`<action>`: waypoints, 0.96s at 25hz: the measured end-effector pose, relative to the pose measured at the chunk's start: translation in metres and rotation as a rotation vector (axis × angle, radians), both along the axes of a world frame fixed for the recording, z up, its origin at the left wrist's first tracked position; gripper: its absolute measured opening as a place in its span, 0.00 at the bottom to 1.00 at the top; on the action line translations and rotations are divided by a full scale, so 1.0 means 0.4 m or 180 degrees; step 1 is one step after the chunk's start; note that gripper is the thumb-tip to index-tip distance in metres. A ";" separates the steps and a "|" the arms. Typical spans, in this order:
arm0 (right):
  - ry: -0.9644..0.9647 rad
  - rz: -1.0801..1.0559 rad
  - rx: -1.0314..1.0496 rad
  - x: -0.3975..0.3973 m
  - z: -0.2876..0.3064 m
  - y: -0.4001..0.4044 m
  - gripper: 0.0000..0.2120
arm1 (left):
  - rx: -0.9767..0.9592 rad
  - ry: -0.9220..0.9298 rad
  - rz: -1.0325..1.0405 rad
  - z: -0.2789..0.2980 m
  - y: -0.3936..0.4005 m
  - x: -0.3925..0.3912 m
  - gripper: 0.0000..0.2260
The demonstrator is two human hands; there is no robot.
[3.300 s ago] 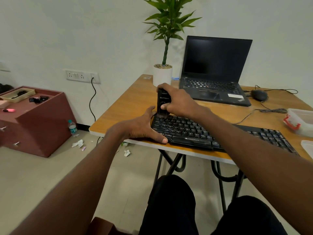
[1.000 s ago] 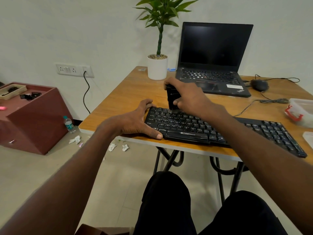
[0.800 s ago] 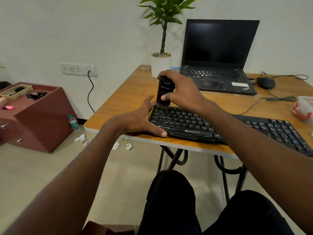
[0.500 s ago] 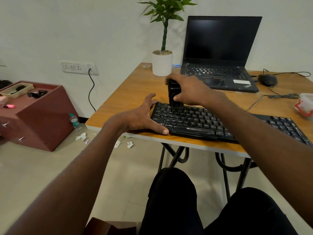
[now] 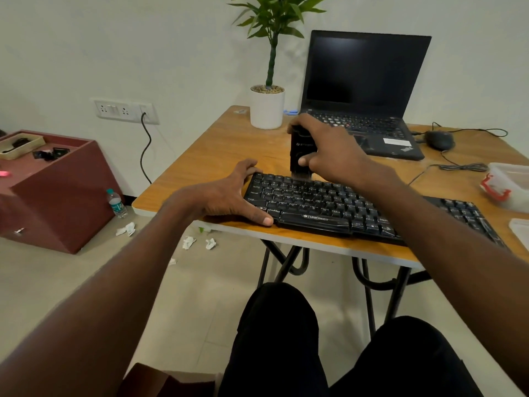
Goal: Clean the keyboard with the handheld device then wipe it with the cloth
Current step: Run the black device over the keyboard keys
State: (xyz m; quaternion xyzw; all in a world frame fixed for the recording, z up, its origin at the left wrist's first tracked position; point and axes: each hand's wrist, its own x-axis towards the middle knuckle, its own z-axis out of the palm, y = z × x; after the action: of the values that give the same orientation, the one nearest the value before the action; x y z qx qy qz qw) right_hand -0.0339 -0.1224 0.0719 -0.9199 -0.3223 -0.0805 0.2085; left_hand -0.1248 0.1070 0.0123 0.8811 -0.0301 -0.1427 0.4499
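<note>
A long black keyboard [image 5: 329, 204] lies along the front edge of the wooden table [image 5: 217, 156]. My right hand [image 5: 332, 153] grips a black handheld device [image 5: 300, 153] upright, its brush tip on the top key row near the keyboard's left end. My left hand [image 5: 226, 193] rests spread at the keyboard's left end, thumb against the front edge and fingers at the far corner. No cloth is in view.
An open laptop [image 5: 363, 90] and a white plant pot [image 5: 267, 108] stand at the back of the table. A mouse [image 5: 439, 140] with its cable and a clear box [image 5: 509, 190] lie right. A red cabinet [image 5: 54, 190] stands left, paper scraps on the floor.
The device has slid back and forth along the keyboard's upper left key rows, staying upright in my right hand. My left hand has stayed at the keyboard's left end.
</note>
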 end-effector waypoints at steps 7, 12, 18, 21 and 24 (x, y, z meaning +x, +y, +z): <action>-0.0017 -0.0428 0.0099 0.004 -0.001 -0.069 0.33 | 0.0008 -0.0160 0.0058 -0.002 -0.010 0.015 0.56; 0.0274 -0.0026 0.0391 0.003 -0.029 -0.032 0.36 | 0.0242 -0.1247 0.0585 -0.059 -0.073 0.024 0.37; 0.0062 -0.0244 0.0035 0.001 0.003 -0.048 0.35 | 0.0749 -0.1692 0.0721 -0.089 -0.083 0.030 0.32; 0.0196 -0.0095 0.0290 -0.007 -0.022 -0.051 0.34 | 0.0743 -0.1719 0.0705 -0.091 -0.084 0.034 0.31; -0.0012 -0.0316 0.0472 0.008 -0.037 -0.079 0.33 | 0.0703 -0.1732 0.0724 -0.092 -0.082 0.035 0.29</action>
State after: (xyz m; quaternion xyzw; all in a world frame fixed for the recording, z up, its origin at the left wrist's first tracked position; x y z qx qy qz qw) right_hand -0.0306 -0.1538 0.0569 -0.9166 -0.2699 -0.1161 0.2712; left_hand -0.1110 0.0741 -0.0244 0.9281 -0.0349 0.1471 0.3401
